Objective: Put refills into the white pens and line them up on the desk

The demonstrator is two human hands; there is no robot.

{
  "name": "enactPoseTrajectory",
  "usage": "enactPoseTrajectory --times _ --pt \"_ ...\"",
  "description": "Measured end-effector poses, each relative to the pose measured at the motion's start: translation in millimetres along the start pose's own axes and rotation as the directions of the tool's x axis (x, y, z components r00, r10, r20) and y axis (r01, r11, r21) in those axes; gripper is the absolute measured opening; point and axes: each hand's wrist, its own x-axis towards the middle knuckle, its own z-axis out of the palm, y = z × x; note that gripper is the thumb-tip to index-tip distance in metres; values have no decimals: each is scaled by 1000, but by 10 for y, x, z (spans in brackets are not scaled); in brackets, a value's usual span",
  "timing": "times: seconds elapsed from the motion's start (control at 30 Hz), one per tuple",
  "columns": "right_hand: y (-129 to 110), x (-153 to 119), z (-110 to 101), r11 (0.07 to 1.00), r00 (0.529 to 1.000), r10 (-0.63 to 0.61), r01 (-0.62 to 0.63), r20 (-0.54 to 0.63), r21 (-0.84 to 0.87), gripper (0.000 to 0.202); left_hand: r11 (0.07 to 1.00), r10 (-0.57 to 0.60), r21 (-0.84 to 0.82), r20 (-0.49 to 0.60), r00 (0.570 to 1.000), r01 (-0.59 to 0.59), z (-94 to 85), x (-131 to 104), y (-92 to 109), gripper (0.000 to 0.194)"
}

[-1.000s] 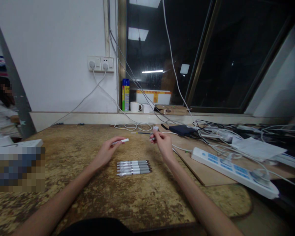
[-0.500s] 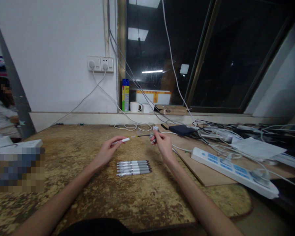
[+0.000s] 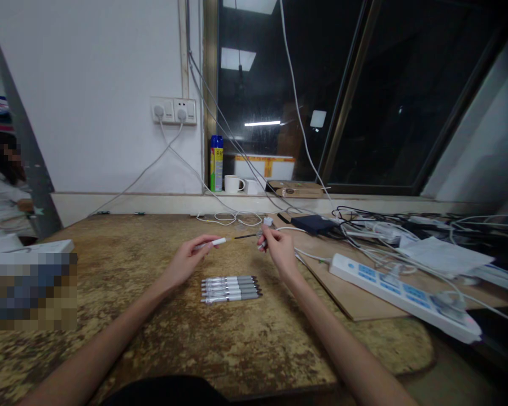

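Pinched in my left hand point(image 3: 191, 255) is a white pen barrel point(image 3: 218, 242), its open end pointing right. My right hand point(image 3: 278, 248) grips a thin dark refill point(image 3: 246, 235) near its right end, along with a small part too small to make out. The refill's pale left tip is at the barrel's open end; whether it is inside cannot be told. Below both hands, several white-and-grey pens point(image 3: 231, 288) lie side by side on the worn wooden table point(image 3: 152, 338).
A white power strip point(image 3: 402, 296) and a brown board point(image 3: 364, 293) lie at the right, with tangled cables behind. A dark flat box point(image 3: 312, 223) sits behind my right hand. On the sill stand a spray can point(image 3: 216, 164) and mug point(image 3: 232, 183). A person point(image 3: 4, 186) is at far left.
The barrel in my left hand has shifted slightly right, and the refill in my right hand has come left and down, closing the gap between them.
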Motion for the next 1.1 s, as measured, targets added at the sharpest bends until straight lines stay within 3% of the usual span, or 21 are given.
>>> enactPoseTrajectory --times 0.23,0.47,1.1 --pt "-104 -80 56 991 978 -113 124 174 -50 53 1000 -13 -12 12 1000 13 0 0 -11 35" --pt "-32 -108 130 989 942 -124 142 311 -35 33 1000 -20 -8 32 999 20 -12 -2 -10 33" --pt "48 -105 160 998 942 -65 69 328 1 31 1000 -17 23 36 999 16 -19 -5 -37 31"
